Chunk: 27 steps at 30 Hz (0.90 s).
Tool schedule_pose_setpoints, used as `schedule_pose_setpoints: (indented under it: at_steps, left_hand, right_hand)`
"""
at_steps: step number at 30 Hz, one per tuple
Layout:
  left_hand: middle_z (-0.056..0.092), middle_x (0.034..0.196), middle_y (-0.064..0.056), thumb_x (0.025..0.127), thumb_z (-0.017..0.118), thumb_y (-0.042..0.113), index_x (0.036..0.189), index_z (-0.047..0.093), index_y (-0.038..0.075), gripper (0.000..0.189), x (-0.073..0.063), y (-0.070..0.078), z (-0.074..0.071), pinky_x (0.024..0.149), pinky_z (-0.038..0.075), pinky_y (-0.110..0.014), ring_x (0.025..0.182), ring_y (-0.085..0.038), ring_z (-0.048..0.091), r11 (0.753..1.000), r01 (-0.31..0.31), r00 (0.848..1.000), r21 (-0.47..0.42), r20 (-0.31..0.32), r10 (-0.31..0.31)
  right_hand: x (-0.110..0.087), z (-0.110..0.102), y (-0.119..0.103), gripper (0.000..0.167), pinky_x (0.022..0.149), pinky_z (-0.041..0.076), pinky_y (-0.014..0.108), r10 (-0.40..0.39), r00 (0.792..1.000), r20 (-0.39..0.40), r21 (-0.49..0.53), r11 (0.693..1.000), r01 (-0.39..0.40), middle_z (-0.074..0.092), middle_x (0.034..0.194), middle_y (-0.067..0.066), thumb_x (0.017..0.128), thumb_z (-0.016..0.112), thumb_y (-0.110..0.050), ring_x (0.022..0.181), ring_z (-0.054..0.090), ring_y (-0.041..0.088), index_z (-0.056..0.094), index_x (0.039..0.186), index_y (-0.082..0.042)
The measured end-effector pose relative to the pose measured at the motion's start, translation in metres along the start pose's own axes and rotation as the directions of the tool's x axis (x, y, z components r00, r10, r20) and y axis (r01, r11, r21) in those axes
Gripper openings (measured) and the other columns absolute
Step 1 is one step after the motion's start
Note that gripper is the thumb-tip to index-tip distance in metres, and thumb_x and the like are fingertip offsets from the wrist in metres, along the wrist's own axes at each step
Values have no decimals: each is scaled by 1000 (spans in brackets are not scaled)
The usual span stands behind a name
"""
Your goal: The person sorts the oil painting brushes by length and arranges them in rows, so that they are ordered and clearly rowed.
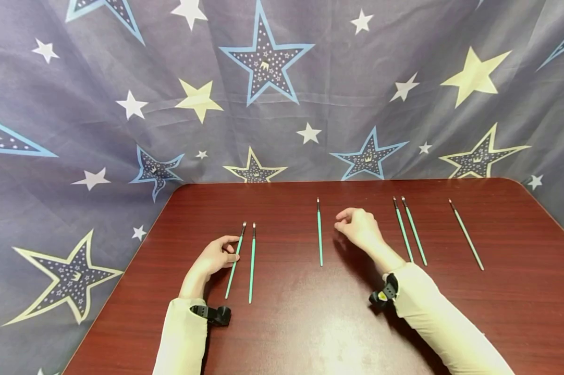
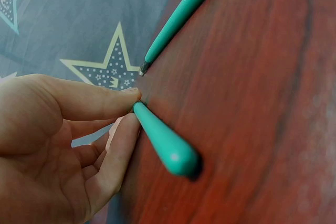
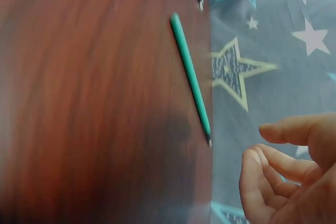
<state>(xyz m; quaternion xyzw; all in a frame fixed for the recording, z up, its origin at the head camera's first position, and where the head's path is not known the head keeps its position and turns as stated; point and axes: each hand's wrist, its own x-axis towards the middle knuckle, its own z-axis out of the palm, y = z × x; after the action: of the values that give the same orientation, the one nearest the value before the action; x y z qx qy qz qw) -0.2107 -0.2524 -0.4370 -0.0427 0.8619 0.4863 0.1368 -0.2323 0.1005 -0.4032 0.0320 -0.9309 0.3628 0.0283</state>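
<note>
1. The left hand (image 1: 216,257) pinches a slim teal-handled brush (image 1: 231,278) between thumb and forefinger, partway along its length, with the tip towards the table's far edge.
2. The right hand (image 1: 360,229) holds nothing: there is a gap between its thumb and loosely bent fingers, and it sits near the middle brush (image 1: 320,234), not touching it.
3. From where I stand, I can't fairly say whether the pinched brush rests along the tabletop or is lifted slightly at one end.
4. I'd judge that a light fingertip pinch on the handle, off the bristles, suits it best, with some care for the neighbouring brush (image 1: 252,263) just beside it; slim handles like these could roll if nudged.
5. As for containers, I spot no cup or tray. The other brushes lie loose on the reddish-brown table (image 1: 286,323): right of the right hand is a close pair (image 1: 414,229), then a paler brush (image 1: 466,234).
</note>
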Motion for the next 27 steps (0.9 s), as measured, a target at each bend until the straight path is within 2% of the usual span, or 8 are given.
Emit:
schedule_pose_setpoints:
  at_steps: [6, 10, 13, 17, 27]
  left_hand:
    - [44, 90, -10, 83, 59, -2, 131, 45, 5, 51, 1, 0, 0, 75, 54, -33, 75, -18, 56, 1000, 0, 1000, 6, -3, 0]
    - [44, 89, -10, 82, 59, -3, 131, 45, 5, 51, 1, 0, 0, 74, 54, -32, 74, -17, 56, 1000, 0, 1000, 5, -2, 0]
    - [45, 89, -10, 82, 59, -3, 131, 46, 5, 51, 0, -1, 0, 74, 54, -32, 74, -17, 56, 1000, 2, 1000, 4, -4, -2]
    - [44, 89, -10, 82, 59, -2, 131, 45, 3, 51, 0, -2, -1, 75, 54, -33, 74, -17, 56, 1000, -3, 1000, 6, 3, 3]
    - [44, 89, -10, 83, 59, -2, 131, 46, 5, 51, 1, -3, 0, 74, 54, -32, 75, -18, 56, 1000, -1, 1000, 6, -3, 1]
  right_hand:
    - [-2, 19, -20, 20, 63, 45, 30, -19, 1000, 22, 43, 999, 18, 65, 73, -2, 76, 66, -20, 67, 57, 14, 69, 93, -11]
    - [-4, 27, -30, 22, 58, 45, 25, -19, 998, 58, 110, 994, 12, 65, 73, -1, 76, 67, -18, 62, 57, 12, 68, 96, -10]
    - [-7, 34, -35, 25, 55, 50, 23, -14, 994, 108, 210, 978, -9, 65, 74, 3, 76, 67, -13, 56, 61, 12, 66, 100, -5]
    - [-9, 43, -40, 27, 55, 55, 29, -15, 988, 157, 327, 944, -38, 64, 74, 9, 77, 65, -6, 55, 64, 16, 63, 103, 1]
    - [-16, 63, -55, 24, 53, 55, 31, -14, 979, 202, 417, 906, -73, 64, 77, 16, 78, 65, -3, 55, 65, 19, 62, 101, 3]
